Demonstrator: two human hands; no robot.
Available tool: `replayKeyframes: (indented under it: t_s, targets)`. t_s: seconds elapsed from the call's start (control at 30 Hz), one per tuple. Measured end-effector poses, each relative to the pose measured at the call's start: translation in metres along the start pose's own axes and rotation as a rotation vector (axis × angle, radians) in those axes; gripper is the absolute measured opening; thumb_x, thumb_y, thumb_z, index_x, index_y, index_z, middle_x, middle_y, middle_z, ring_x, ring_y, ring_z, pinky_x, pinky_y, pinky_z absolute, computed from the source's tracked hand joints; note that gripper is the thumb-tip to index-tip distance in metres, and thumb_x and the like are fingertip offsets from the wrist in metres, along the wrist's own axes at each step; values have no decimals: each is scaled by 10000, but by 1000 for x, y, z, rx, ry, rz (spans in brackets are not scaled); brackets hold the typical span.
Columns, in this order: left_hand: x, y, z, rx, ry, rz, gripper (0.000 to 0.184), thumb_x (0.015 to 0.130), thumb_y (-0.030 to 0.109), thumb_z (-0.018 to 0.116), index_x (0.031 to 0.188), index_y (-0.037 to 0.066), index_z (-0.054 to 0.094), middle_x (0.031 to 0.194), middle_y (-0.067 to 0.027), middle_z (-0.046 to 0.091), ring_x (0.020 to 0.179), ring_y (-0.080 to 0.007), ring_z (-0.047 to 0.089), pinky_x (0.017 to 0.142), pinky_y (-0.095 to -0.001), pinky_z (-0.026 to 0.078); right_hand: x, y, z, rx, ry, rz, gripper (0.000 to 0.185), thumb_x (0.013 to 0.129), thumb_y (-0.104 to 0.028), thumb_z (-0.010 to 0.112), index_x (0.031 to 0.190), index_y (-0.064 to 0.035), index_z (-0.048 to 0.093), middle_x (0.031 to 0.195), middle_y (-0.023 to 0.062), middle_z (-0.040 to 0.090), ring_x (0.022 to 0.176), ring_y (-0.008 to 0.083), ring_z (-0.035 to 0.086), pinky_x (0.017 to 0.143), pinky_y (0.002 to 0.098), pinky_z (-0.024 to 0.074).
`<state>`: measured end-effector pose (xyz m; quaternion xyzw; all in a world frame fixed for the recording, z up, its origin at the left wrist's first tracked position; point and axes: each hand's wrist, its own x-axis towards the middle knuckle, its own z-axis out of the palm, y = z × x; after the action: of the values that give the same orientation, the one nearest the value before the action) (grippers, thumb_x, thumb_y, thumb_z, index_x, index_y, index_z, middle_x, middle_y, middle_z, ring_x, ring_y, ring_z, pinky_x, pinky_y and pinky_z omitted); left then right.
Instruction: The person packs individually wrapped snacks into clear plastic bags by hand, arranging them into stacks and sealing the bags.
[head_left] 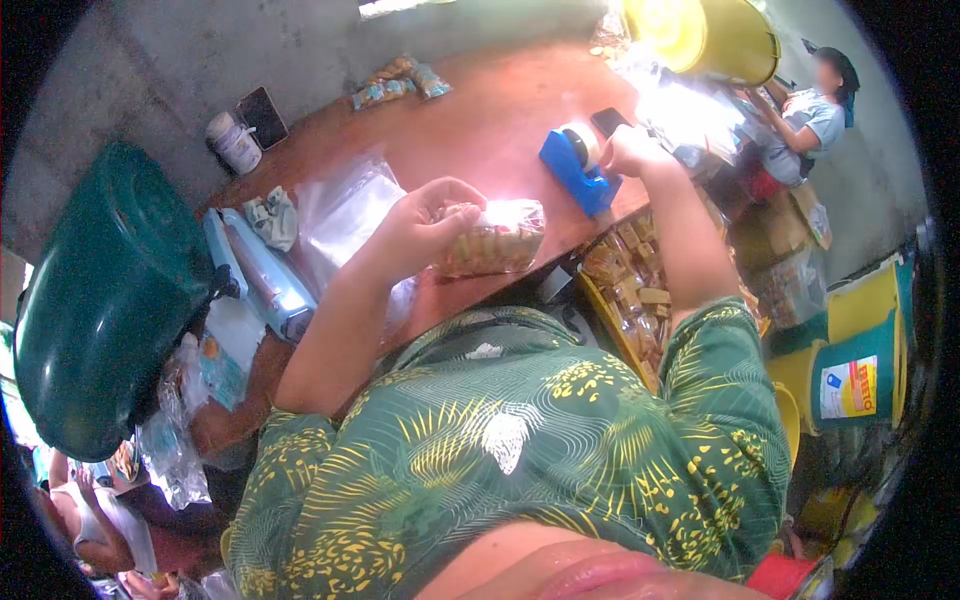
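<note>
Blue plastic forms the dispenser (577, 178), positioned on the reddish-brown table (480, 130) and loaded with a pale tape roll (582, 145). The left hand (425, 225) grips one end of the pack (500, 242) – a clear wrapper with light-coloured pieces inside – between thumb and fingers. The pack is at the near edge of the table, left of the dispenser; whether its underside touches the surface cannot be determined. The right hand (640, 152) is located at the roll, fingers curled inward; whether they pinch tape cannot be determined. A phone (609, 122) lies just behind the dispenser.

Clear bags (345, 205) lie flat to the left of the pack. Further left are a crumpled cloth (270, 218) and a pale blue device (265, 275). A jar (234, 143) stands near the wall beside a dark tablet (262, 118). Small filled packets (400, 82) lie at the far edge. A yellow crate (640, 290) – below the table edge – contains wrapped brown pieces.
</note>
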<state>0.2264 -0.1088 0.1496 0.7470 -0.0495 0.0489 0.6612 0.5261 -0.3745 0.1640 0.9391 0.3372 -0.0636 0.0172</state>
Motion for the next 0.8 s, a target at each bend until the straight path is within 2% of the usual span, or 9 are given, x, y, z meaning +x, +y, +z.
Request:
replayKeyframes:
  t_s: [0.07, 0.17, 0.27, 0.37, 0.47, 0.57, 0.6, 0.7, 0.8]
  targets:
    - [-1, 1, 1, 21, 6, 15, 198, 991, 232, 673, 1094, 65, 664, 1000, -9, 666, 935, -103, 625, 838, -276, 509, 7, 1, 5, -30, -26, 9, 155, 759, -199, 804, 885, -110, 808, 856, 90, 773, 806, 247, 743, 788, 370, 592]
    - [-2, 4, 1, 49, 21, 16, 195, 991, 229, 673, 1096, 66, 666, 1003, -11, 667, 929, -102, 624, 836, -272, 507, -10, -15, -7, -145, -15, 60, 58, 796, -173, 747, 816, -146, 795, 944, 55, 761, 904, 265, 709, 848, 395, 567]
    - [-2, 3, -1, 23, 23, 9, 188, 989, 228, 675, 1091, 70, 669, 1002, -9, 666, 932, -97, 616, 834, -267, 501, -12, 5, 21, -194, 191, -79, 61, 804, -213, 742, 841, -217, 791, 1035, 69, 707, 1015, 289, 652, 959, 472, 503]
    - [-1, 5, -1, -1, 22, -1, 181, 987, 228, 677, 1083, 75, 669, 997, -2, 662, 933, -89, 608, 832, -262, 494, -9, 9, 30, -126, 161, -51, 62, 809, -216, 732, 847, -228, 779, 1084, 77, 650, 1055, 307, 605, 962, 505, 488]
    - [3, 3, -1, -8, 32, -13, 177, 987, 228, 675, 1079, 78, 669, 990, 6, 658, 927, -82, 600, 830, -256, 487, -12, -4, 27, -155, 150, 23, 102, 813, -186, 720, 889, -190, 789, 1131, 58, 671, 1056, 311, 603, 949, 444, 502]
    - [3, 6, 1, -16, 49, -18, 178, 987, 234, 676, 1077, 81, 669, 984, 12, 654, 915, -77, 593, 822, -252, 482, 10, 15, 43, 25, 75, 43, 128, 837, -196, 713, 926, -133, 779, 1033, 104, 694, 971, 307, 663, 888, 448, 540]
    - [3, 5, 1, -23, 55, -11, 179, 987, 237, 677, 1077, 82, 669, 983, 13, 653, 912, -76, 591, 819, -251, 481, 10, 15, 44, 67, 65, 36, 176, 858, -196, 703, 962, -67, 762, 960, 160, 706, 909, 304, 700, 849, 443, 561]
    - [4, 2, 0, -69, 49, 13, 182, 988, 242, 677, 1079, 85, 670, 982, 16, 652, 909, -74, 587, 816, -249, 478, 12, 16, 42, 173, 14, 58, 187, 884, -185, 672, 974, -37, 741, 976, 188, 713, 929, 311, 700, 855, 432, 554]
    - [2, 4, 1, -52, 48, -5, 202, 982, 239, 673, 1090, 68, 676, 1004, -1, 656, 937, -85, 587, 834, -266, 485, 17, 19, 40, 287, 80, 40, 187, 913, -167, 639, 986, -11, 710, 981, 197, 713, 961, 322, 695, 855, 428, 542]
